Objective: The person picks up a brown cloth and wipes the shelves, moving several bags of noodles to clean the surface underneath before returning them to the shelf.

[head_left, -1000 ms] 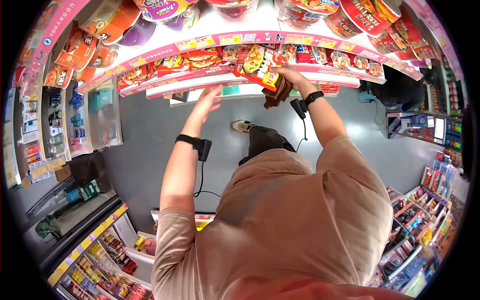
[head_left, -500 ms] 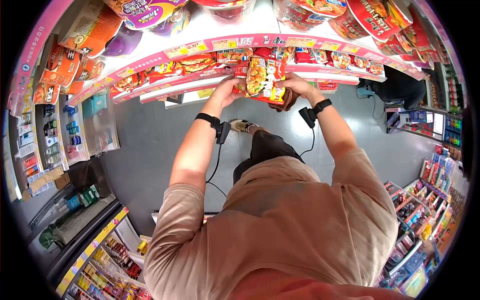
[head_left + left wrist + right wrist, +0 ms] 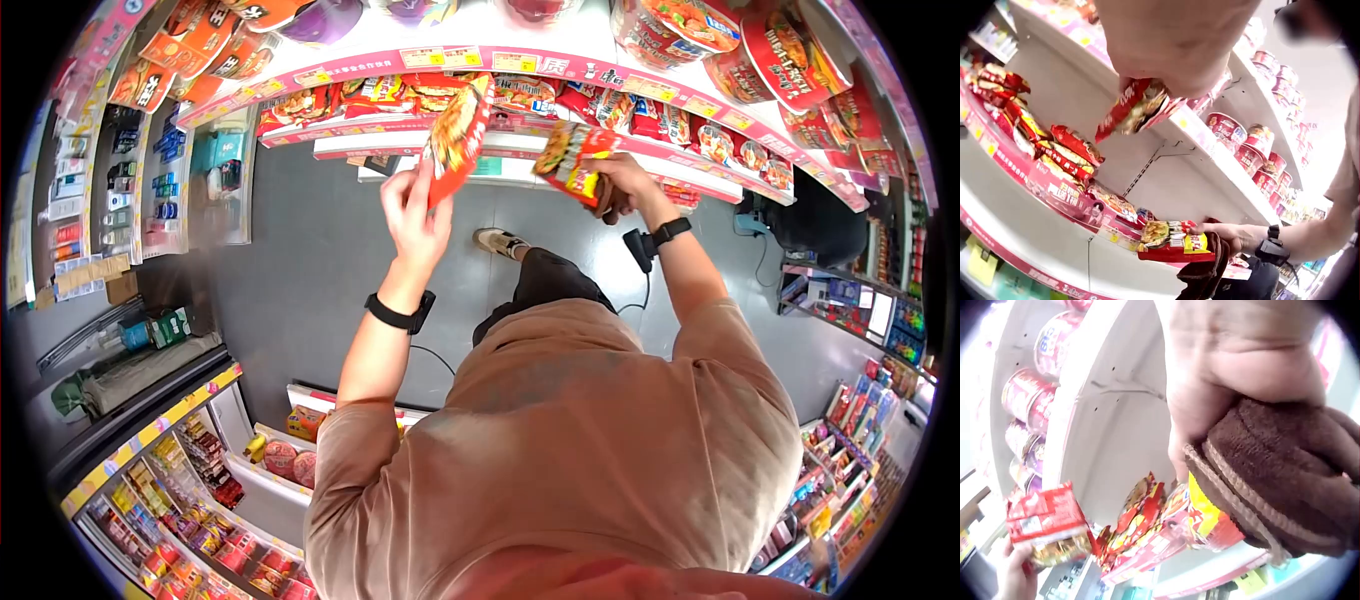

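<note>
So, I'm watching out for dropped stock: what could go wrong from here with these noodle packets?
The right hand grips its packet near one end while also holding a brown cloth, so that packet might slip. The cloth's loose folds hang down and could snag. The left hand holds its packet tilted near the shelf edge, which it may bump.

The left hand, empty a second ago, now grips a red noodle packet toward the person's eleven o'clock. The hands, close together half a second ago, are well apart, and the right hand's packet tilts, shifted toward three o'clock.
</note>
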A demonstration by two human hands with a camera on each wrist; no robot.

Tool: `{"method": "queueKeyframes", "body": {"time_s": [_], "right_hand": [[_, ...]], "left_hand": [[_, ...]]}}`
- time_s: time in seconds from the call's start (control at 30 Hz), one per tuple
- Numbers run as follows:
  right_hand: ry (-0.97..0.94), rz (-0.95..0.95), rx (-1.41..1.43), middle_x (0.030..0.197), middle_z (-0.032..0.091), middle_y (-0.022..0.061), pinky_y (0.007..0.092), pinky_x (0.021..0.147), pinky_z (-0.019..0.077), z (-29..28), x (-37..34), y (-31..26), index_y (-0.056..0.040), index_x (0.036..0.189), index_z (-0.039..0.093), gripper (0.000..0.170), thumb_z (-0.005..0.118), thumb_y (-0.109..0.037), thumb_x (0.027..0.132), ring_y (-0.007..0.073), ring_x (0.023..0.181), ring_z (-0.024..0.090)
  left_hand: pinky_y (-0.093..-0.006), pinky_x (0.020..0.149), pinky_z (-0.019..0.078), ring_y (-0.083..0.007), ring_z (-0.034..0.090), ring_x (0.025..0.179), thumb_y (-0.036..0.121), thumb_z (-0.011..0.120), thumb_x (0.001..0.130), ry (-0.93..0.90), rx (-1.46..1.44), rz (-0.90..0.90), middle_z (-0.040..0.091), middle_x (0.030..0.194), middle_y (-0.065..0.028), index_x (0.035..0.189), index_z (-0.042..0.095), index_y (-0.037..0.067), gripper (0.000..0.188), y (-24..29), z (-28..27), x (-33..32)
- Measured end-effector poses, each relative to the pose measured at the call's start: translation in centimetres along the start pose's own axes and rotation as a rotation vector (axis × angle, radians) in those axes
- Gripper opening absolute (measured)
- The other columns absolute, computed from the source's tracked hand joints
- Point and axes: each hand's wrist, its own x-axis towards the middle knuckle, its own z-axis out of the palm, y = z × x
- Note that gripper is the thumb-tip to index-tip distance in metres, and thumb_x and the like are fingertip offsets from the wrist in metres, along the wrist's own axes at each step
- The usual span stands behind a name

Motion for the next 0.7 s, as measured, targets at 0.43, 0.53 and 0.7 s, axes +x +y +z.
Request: {"method": "queueKeyframes", "body": {"time_s": [0.43, 0.53, 0.7], "right_hand": [[-0.646, -0.225, 0.102, 0.103, 0.069, 0.0096, 0.0282, 0.081, 0.0529, 9.8, -4.6, -3.8, 0.0043, 0.109, 0.063, 0.028, 0.063, -0.006, 0.082, 0.0151, 0.089, 0.066], [-0.785, -0.289, 0.058, 0.109, 0.067, 0.0087, 0.0289, 0.089, 0.0496, 10.7, -4.0, -3.7, 0.0038, 0.113, 0.062, 0.032, 0.063, -0.009, 0.084, 0.0147, 0.096, 0.064], [-0.925, -0.344, 0.031, 0.114, 0.065, 0.0086, 0.0293, 0.093, 0.0472, 12.1, -3.4, -4.2, 0.0025, 0.118, 0.060, 0.037, 0.064, -0.011, 0.084, 0.0150, 0.102, 0.062]], "left_hand": [[-0.0501, 0.103, 0.0386, -0.0403, 0.040, 0.122, 0.001, 0.074, 0.065, -0.340, 0.119, 0.259, 0.042, 0.131, -0.0166, 0.111, 0.068, 0.024, 0.051, 5.3, -6.5, -3.4], [-0.0520, 0.107, 0.0327, -0.0469, 0.032, 0.131, -0.002, 0.074, 0.063, -0.344, 0.049, 0.131, 0.034, 0.142, -0.0221, 0.113, 0.067, 0.025, 0.058, 6.1, -7.3, -3.6], [-0.0489, 0.106, 0.0350, -0.0444, 0.033, 0.134, -0.010, 0.069, 0.063, -0.287, -0.125, -0.003, 0.028, 0.146, -0.0237, 0.108, 0.070, 0.020, 0.055, 7.2, -8.7, -3.1]]}}
